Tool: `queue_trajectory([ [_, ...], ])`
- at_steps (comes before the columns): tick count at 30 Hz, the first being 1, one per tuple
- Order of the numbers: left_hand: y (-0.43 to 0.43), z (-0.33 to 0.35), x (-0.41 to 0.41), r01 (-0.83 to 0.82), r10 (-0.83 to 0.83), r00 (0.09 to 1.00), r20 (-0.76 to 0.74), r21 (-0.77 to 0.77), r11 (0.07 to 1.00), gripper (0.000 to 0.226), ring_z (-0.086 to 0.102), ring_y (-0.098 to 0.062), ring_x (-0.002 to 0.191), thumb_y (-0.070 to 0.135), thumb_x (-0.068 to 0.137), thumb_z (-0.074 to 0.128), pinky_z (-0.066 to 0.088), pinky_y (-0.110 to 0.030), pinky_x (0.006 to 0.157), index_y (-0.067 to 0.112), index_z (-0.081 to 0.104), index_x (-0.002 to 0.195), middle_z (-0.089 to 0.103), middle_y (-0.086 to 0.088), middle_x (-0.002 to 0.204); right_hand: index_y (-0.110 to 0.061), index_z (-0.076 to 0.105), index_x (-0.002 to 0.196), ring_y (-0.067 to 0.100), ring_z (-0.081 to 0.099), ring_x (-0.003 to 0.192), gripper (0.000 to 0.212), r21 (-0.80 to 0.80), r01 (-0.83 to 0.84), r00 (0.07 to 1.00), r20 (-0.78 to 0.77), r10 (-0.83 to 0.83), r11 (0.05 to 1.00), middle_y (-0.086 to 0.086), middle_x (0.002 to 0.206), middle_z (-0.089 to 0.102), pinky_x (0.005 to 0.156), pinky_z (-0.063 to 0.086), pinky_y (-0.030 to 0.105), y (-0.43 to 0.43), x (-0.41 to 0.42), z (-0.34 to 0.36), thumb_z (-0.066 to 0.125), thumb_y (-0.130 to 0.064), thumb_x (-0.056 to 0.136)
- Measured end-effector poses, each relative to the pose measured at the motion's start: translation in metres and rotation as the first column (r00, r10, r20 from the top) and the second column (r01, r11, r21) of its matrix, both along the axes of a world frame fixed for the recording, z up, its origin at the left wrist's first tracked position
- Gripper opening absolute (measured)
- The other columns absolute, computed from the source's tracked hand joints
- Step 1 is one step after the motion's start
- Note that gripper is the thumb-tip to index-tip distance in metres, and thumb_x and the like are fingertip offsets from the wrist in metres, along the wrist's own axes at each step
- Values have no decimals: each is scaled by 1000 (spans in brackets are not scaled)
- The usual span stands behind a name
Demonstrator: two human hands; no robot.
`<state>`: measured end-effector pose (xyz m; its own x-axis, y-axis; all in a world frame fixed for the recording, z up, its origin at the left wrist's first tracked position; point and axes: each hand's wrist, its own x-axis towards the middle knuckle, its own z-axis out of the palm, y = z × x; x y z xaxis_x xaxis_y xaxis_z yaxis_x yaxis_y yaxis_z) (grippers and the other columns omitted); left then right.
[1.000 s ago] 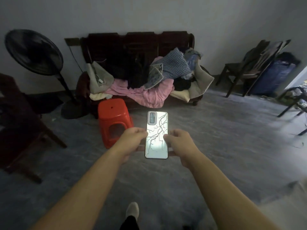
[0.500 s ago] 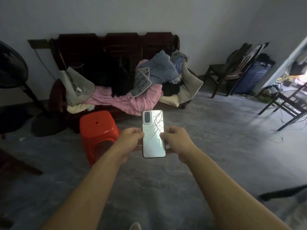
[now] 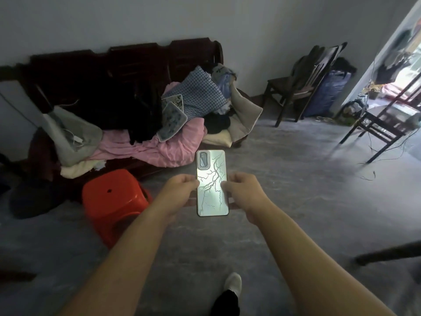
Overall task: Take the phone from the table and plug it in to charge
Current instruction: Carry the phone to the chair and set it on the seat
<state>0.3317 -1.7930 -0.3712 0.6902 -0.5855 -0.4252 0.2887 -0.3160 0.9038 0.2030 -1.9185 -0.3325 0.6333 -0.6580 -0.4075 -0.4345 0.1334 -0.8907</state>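
Observation:
A phone [image 3: 211,182] with a shiny silver back and a dark branching pattern is held out in front of me, back side up, camera end pointing away. My left hand [image 3: 180,190] grips its left edge and my right hand [image 3: 242,190] grips its right edge, thumbs resting on the back. A white charger with its cable [image 3: 76,139] lies on a grey cloth at the left end of the wooden sofa [image 3: 127,65].
A red plastic stool [image 3: 114,201] stands just left of my arms, in front of the sofa heaped with clothes [image 3: 180,124]. Dark wooden chairs [image 3: 303,85] stand at the right wall and by the doorway. My white-shoed foot [image 3: 232,282] is on the grey floor.
The view has swung right and moved closer to the sofa: the standing fan has left the frame and the bright doorway has come in at the right. Both hands still hold the phone.

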Motion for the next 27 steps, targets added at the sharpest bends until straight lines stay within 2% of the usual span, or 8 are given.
queue_trajectory([
  [6,-68,1,28,4,-5,1000,20,27,1000,11,76,-19,85,15,98,62,58,-32,64,13,73,100,82,1,86,-8,57,85,27,63,75,8,2,-6,1000,28,6,1000,24,89,66,65,57,44,-71,26,-5,61,-4,90],
  [9,-109,11,38,15,-16,999,38,35,999,11,77,-22,88,17,96,63,57,-36,69,14,73,99,83,1,85,-2,59,85,31,69,78,7,11,-1,1000,27,1,1000,32,102,72,71,62,51,-112,34,2,61,-5,91],
  [12,-145,21,43,31,-33,997,65,33,999,20,77,-25,95,30,82,67,57,-39,74,19,75,97,83,1,91,11,60,102,36,74,89,19,17,13,999,34,-14,1000,30,106,72,74,62,60,-149,38,6,59,-6,93],
  [15,-187,23,47,73,-75,995,72,31,997,31,77,-27,101,34,75,68,60,-44,83,19,75,101,83,1,96,9,62,110,30,74,83,22,27,46,998,40,-47,999,26,105,74,72,63,56,-186,35,9,58,-6,94],
  [17,-214,25,46,105,-108,991,74,37,994,33,75,-27,105,35,75,69,58,-52,94,20,75,104,82,-1,102,8,64,107,29,75,79,20,40,82,996,44,-84,996,24,101,76,69,64,54,-209,31,7,58,-5,95],
  [19,-243,25,44,137,-139,988,65,42,990,31,73,-29,107,33,78,69,57,-54,97,20,74,105,81,-3,105,3,67,102,29,75,77,15,49,120,991,48,-122,992,21,98,77,69,64,54,-231,25,4,57,-5,94],
  [24,-321,12,37,260,-262,964,48,51,964,10,75,-23,90,16,98,63,57,-35,65,15,72,101,82,-5,97,-8,71,92,21,74,70,14,67,250,967,42,-253,966,11,88,79,57,63,38,-284,6,-7,57,-5,94],
  [27,-365,8,33,345,-346,938,23,43,938,11,75,-15,78,12,101,60,56,-28,59,11,70,105,80,-4,93,-7,71,98,22,75,73,15,78,341,939,18,-343,937,12,93,79,55,61,34,-314,-3,-12,57,-4,95],
])
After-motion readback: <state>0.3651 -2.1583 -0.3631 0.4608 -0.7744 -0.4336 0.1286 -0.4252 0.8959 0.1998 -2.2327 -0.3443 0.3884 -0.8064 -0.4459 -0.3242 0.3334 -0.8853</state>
